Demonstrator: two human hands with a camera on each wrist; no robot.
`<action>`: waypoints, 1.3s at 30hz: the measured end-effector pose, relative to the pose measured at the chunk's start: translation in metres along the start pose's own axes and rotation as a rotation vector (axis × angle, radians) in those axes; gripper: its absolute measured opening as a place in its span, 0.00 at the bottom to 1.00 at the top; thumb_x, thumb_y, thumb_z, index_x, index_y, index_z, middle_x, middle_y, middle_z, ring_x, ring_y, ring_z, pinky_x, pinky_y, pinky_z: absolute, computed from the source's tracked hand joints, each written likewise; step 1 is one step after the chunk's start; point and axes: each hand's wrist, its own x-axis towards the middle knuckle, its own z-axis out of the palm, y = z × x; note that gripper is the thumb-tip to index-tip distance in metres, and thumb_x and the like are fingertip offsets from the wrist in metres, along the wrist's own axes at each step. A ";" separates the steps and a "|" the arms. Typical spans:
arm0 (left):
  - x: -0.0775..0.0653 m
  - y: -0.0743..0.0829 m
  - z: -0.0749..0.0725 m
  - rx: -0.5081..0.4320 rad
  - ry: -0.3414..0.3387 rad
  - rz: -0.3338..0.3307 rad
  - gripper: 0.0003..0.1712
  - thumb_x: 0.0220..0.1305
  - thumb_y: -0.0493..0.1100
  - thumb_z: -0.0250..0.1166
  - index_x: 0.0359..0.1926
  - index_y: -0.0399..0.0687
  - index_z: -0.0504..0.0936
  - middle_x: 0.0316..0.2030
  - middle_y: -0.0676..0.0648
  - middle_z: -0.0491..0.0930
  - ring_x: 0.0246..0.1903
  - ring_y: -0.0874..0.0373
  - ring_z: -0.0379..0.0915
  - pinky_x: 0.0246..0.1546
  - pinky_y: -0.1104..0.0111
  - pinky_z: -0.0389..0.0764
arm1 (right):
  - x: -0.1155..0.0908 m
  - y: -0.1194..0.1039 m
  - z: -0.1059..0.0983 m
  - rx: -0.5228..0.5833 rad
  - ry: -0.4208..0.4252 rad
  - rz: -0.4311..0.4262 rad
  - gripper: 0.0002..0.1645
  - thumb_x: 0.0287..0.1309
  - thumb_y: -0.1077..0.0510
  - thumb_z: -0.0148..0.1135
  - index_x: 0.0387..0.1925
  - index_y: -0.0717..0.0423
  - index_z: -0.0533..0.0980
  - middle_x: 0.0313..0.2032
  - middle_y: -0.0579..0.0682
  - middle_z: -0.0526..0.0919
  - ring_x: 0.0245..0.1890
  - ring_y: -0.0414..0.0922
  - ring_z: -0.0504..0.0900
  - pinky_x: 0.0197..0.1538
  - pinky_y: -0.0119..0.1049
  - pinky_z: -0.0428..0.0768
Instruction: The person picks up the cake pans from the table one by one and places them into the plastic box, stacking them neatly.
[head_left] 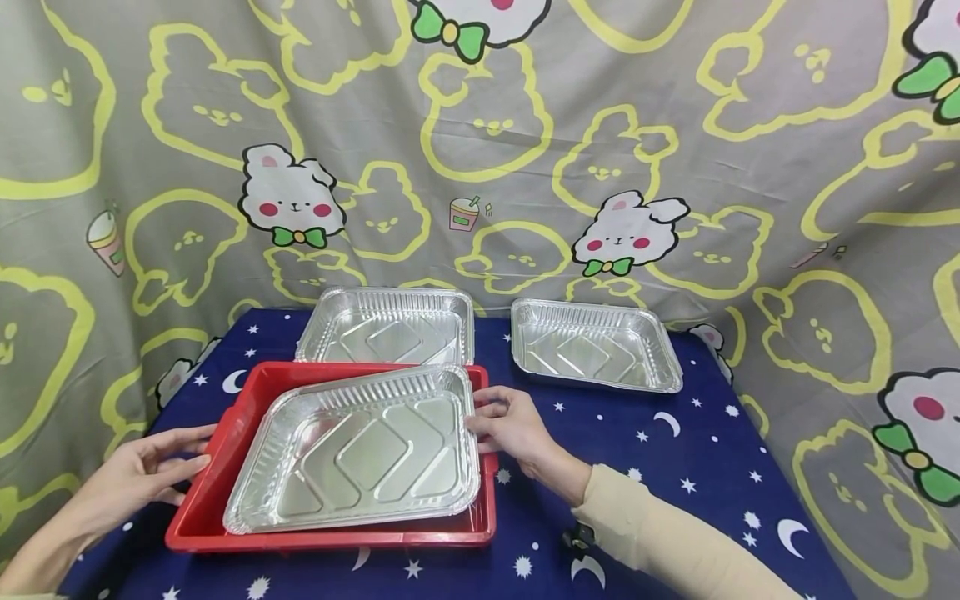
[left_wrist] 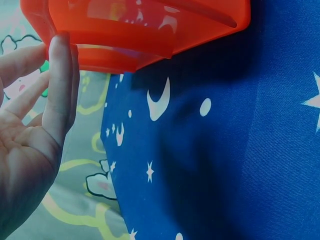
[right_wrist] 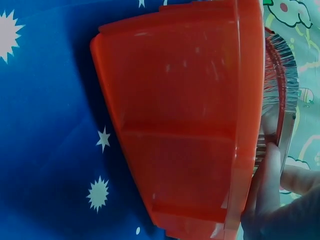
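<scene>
A red plastic tray [head_left: 330, 540] lies on the table, with a rectangular foil pan [head_left: 390, 454] slanted inside it. My right hand [head_left: 513, 429] pinches the pan's right rim between thumb and fingers. In the right wrist view, that end of the foil pan [right_wrist: 280, 70] stands above the red tray's rim [right_wrist: 247, 125], with my right hand [right_wrist: 285, 205] beside it. At the opposite side, my left hand [head_left: 142, 471] holds the red tray's left rim. In the left wrist view, the left hand's fingers [left_wrist: 59, 85] meet the edge of the red tray [left_wrist: 115, 30].
Behind the red tray stands a second foil pan [head_left: 390, 333], its near side hidden. A third foil pan [head_left: 600, 350] sits at the back right. The table wears a navy cloth [head_left: 705, 475] with moons and stars. A grey cartoon-print curtain [head_left: 517, 192] hangs round the back and sides.
</scene>
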 end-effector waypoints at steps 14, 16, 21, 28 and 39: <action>-0.001 0.002 0.001 -0.006 -0.009 -0.027 0.26 0.78 0.37 0.59 0.61 0.80 0.77 0.50 0.81 0.80 0.40 0.61 0.90 0.33 0.56 0.92 | -0.006 -0.003 0.006 -0.023 -0.043 -0.007 0.27 0.62 0.71 0.68 0.62 0.69 0.74 0.39 0.60 0.89 0.27 0.40 0.86 0.27 0.35 0.89; 0.000 0.002 0.001 -0.006 -0.011 -0.040 0.25 0.79 0.37 0.59 0.61 0.80 0.77 0.50 0.81 0.80 0.40 0.61 0.90 0.34 0.56 0.92 | -0.006 -0.003 0.004 -0.032 -0.062 0.003 0.27 0.62 0.71 0.68 0.62 0.69 0.73 0.39 0.60 0.89 0.27 0.41 0.87 0.28 0.36 0.90; -0.001 0.002 0.001 0.000 -0.004 -0.041 0.26 0.79 0.37 0.59 0.60 0.82 0.76 0.50 0.80 0.80 0.39 0.60 0.89 0.33 0.57 0.92 | -0.004 -0.004 -0.001 -0.073 -0.096 0.015 0.27 0.62 0.71 0.67 0.62 0.70 0.73 0.35 0.56 0.87 0.26 0.42 0.87 0.29 0.39 0.91; -0.002 0.002 0.001 -0.024 -0.010 -0.023 0.28 0.79 0.36 0.58 0.57 0.86 0.76 0.51 0.81 0.80 0.40 0.61 0.89 0.33 0.56 0.91 | -0.001 -0.006 -0.004 -0.158 -0.119 0.017 0.26 0.60 0.70 0.70 0.59 0.70 0.74 0.31 0.54 0.87 0.24 0.41 0.87 0.29 0.40 0.91; -0.001 0.001 0.000 0.003 0.001 -0.025 0.26 0.78 0.37 0.59 0.61 0.80 0.77 0.51 0.82 0.78 0.40 0.64 0.88 0.33 0.58 0.91 | 0.003 -0.008 -0.008 -0.209 -0.135 0.031 0.24 0.59 0.70 0.71 0.56 0.68 0.76 0.30 0.55 0.89 0.21 0.41 0.87 0.27 0.38 0.89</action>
